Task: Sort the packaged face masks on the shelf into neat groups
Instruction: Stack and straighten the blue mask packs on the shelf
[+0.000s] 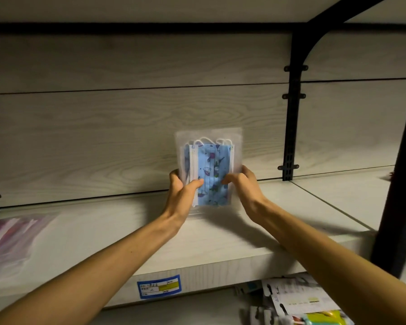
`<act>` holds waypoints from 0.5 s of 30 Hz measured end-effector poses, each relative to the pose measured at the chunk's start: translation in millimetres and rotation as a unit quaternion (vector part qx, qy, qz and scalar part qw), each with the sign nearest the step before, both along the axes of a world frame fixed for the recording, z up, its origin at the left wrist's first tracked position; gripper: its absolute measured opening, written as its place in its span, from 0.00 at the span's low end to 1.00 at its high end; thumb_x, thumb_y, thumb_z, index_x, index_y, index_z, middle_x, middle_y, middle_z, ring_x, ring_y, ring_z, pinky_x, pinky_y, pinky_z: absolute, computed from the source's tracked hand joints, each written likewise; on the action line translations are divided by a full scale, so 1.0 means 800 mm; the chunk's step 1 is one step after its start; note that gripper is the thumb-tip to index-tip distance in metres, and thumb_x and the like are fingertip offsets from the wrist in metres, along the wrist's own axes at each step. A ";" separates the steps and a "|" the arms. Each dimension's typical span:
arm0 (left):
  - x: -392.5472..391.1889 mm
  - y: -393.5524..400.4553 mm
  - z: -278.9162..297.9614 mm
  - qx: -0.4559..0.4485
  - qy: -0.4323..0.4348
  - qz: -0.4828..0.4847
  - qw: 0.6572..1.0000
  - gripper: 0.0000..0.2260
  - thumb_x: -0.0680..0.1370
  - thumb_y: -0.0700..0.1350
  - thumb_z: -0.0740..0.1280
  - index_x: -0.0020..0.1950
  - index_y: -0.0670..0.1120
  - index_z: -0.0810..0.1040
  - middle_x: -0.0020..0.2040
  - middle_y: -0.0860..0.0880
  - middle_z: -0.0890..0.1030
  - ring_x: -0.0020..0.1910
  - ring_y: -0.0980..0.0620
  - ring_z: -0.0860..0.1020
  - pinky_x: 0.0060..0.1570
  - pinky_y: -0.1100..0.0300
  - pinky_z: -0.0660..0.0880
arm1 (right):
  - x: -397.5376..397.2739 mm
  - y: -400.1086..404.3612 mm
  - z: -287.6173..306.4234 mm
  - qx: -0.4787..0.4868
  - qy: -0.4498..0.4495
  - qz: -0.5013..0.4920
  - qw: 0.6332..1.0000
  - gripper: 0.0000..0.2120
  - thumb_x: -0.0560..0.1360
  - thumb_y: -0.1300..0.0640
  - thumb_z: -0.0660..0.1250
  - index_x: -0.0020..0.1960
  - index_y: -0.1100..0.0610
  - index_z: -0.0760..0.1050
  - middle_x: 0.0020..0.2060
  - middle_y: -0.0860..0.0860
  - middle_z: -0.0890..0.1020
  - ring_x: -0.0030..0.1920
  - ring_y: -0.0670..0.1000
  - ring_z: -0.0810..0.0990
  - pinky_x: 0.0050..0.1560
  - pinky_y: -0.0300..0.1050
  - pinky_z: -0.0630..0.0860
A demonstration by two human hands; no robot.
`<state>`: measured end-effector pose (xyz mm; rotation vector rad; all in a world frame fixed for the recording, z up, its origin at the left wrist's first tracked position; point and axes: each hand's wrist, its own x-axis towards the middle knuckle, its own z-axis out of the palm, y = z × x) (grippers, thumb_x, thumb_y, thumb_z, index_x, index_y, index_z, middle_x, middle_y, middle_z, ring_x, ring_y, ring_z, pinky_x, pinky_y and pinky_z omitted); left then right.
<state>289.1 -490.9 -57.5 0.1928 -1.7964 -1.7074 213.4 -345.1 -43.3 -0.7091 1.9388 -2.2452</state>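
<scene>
Down at the bottom edge, a price label (159,286) sits on the front lip of the shelf (220,245), and below it hang some carded packets (298,299), blurred, nothing to do with this job by the look of it; up onto the board now, and off to the left lies a stack of pink and purple mask packs (12,240), flat and fanned, one group apparently parked there; centre stage, both arms reach in, the left hand (182,192) clamped on the left edge of the blue mask pack (209,170), thumb across the front, fingers behind; the right hand (240,184) grips the other edge the same way, thumb pressing the printed masks; the pack stands upright with its bottom edge on or just above the board, I cannot tell which; holding both edges looks meant to square it and keep the limp plastic from flopping; behind it the pale wood back panel (103,125) offers something to lean it on, with the black bracket (293,118) well to the right.
</scene>
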 end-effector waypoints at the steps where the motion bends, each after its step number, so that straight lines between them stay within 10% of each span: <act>1: 0.000 -0.001 0.002 0.017 -0.001 0.000 1.000 0.20 0.67 0.50 0.71 0.56 0.52 0.71 0.54 0.49 0.82 0.51 0.51 0.83 0.50 0.53 0.80 | 0.001 -0.002 0.001 -0.006 0.000 0.002 1.000 0.26 0.61 0.60 0.65 0.60 0.61 0.75 0.53 0.58 0.83 0.51 0.55 0.82 0.36 0.39 0.80; 8: -0.002 -0.013 -0.004 0.096 -0.017 -0.019 0.995 0.13 0.76 0.40 0.70 0.59 0.48 0.80 0.51 0.45 0.87 0.48 0.45 0.87 0.49 0.47 0.83 | -0.002 -0.007 -0.006 0.013 -0.009 -0.030 0.999 0.10 0.75 0.62 0.64 0.56 0.59 0.74 0.51 0.55 0.82 0.45 0.49 0.81 0.28 0.33 0.75; 15: 0.005 -0.002 0.015 -0.009 -0.020 0.011 1.000 0.08 0.80 0.41 0.68 0.56 0.51 0.73 0.57 0.47 0.83 0.56 0.48 0.82 0.60 0.47 0.79 | 0.012 -0.004 0.007 0.020 0.054 -0.069 0.996 0.07 0.78 0.61 0.63 0.54 0.63 0.74 0.52 0.59 0.82 0.54 0.59 0.82 0.55 0.59 0.81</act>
